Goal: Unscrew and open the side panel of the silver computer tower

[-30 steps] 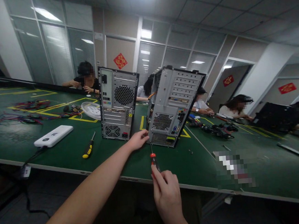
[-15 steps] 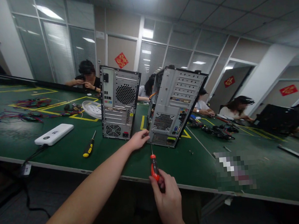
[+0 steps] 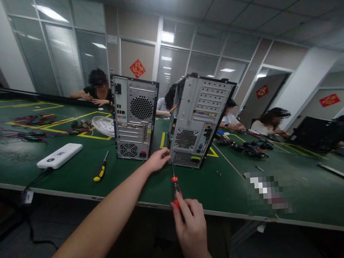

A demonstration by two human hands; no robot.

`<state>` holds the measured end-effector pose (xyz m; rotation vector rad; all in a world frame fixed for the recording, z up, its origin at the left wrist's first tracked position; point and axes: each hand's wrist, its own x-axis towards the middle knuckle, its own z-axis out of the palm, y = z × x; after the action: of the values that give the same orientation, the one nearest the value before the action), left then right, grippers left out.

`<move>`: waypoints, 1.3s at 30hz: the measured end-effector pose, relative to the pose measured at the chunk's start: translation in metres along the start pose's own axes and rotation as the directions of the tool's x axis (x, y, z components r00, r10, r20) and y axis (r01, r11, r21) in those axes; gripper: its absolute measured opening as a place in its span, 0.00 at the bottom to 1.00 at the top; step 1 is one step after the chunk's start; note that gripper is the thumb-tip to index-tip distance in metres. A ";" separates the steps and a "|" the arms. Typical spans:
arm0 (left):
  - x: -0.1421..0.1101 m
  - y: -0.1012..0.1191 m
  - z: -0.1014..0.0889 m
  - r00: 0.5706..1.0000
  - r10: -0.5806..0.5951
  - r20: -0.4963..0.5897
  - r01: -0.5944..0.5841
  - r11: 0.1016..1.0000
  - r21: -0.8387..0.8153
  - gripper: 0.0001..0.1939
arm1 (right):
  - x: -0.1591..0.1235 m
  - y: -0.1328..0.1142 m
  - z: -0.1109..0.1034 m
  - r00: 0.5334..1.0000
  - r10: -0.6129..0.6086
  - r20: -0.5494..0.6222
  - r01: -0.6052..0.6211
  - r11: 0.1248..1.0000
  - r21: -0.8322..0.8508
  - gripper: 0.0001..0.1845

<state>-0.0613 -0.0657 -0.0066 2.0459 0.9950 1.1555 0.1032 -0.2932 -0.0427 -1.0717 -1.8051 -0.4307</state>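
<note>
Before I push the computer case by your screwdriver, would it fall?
The computer case might tip if pushed near its top, since it stands tall and narrow. Its metal panel looks stiff. Ports hint at parts inside, so it's probably heavy.

Okay so the right computer case (image 3: 187, 114) looked like bare grey metal, kinda matt, with rough-looking perforated patches. The left computer case (image 3: 129, 120) was metal too, a bit shinier on its slot covers. The red-and-black screwdriver (image 3: 176, 187) had a smooth, slightly glossy plastic handle and a thin metal shaft; same deal with the yellow-and-black screwdriver (image 3: 100, 171) on the left. The white power bank (image 3: 60, 155) seemed smooth plastic, pretty satin. The green tabletop (image 3: 222, 200) was smooth with a dull sheen, and the far round tray (image 3: 104, 126) looked like plastic.
</note>
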 end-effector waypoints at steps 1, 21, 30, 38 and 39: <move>0.000 -0.001 0.000 1.000 0.004 -0.002 -0.004 1.000 -0.003 0.06 | 0.000 0.000 0.001 1.000 0.021 -0.005 -0.021 1.000 0.012 0.18; 0.002 -0.008 0.000 1.000 0.015 0.007 -0.015 0.999 -0.029 0.09 | -0.003 0.003 0.002 0.996 0.056 0.075 -0.060 0.997 0.051 0.25; 0.001 -0.003 0.000 1.000 0.012 0.000 -0.012 1.000 -0.017 0.07 | 0.000 -0.002 0.001 0.988 0.095 0.121 -0.115 0.979 0.170 0.21; 0.002 -0.008 0.000 1.000 0.014 0.001 -0.014 0.999 -0.038 0.08 | -0.001 0.001 0.002 0.981 0.173 0.086 -0.184 0.972 0.144 0.18; 0.002 -0.008 0.001 1.000 0.013 -0.001 -0.013 0.999 -0.038 0.08 | -0.002 0.002 0.003 0.975 0.207 0.076 -0.216 0.965 0.146 0.19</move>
<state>-0.0627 -0.0598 -0.0121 2.0252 0.9537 1.1730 0.1037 -0.2917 -0.0463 -1.1649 -1.7227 -0.1294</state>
